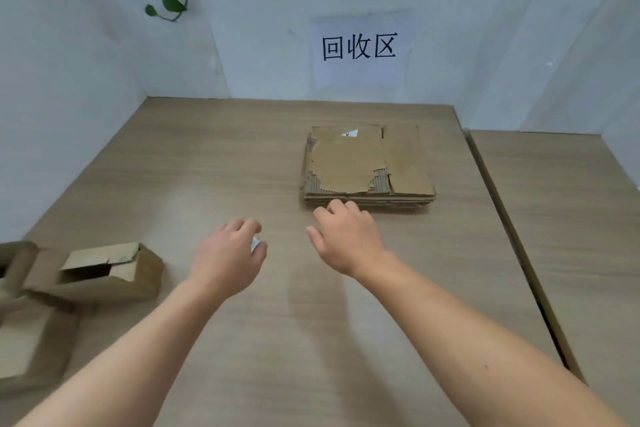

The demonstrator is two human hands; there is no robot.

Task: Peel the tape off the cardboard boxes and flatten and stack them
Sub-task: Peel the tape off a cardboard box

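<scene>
Reaching forward over the wooden table point(207, 166) with both bare forearms, palms turned down.

Left hand point(227, 253): knuckles up, fingers curled in tight, thumb pressed against them, pinching a small white wad point(255, 243) just visible on the thumb side.

Right hand point(346, 239): set a little further ahead, thumb spread out to the left, fingers loosely bent downward, gripping nothing. Fingertips brought right up to the near edge of the stack of flattened cardboard point(367, 163); touching it or just short of it, cannot tell.

Directly ahead of the right fingers, that stack lying flat, top sheet torn, corrugation exposed.

Well to the left of the left hand, an open cardboard box point(114, 270) lying on its side, not flattened, touching more boxes point(31, 347) further left and nearer the body.

Far beyond both hands, on the wall, a paper sign point(358, 48).
</scene>
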